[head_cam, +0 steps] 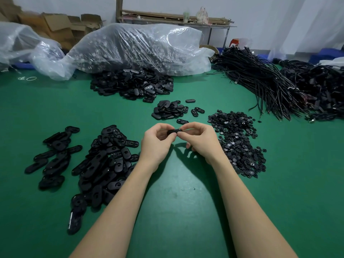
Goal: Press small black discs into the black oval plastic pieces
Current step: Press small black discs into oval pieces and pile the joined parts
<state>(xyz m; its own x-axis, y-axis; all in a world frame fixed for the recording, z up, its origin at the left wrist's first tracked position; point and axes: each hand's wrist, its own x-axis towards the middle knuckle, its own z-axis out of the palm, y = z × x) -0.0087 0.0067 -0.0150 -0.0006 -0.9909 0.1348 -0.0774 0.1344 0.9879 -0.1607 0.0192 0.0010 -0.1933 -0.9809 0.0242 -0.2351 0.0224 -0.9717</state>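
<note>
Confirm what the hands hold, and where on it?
One black oval piece, pinched by both hands: left hand on its left end, right hand on its right end.

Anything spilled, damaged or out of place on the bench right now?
Nothing looks damaged. Both hands, left hand and right hand, hold one oval piece above the green mat. The one oddity: the clear bag at the back lies open, with oval pieces spilling out onto the mat.
</note>
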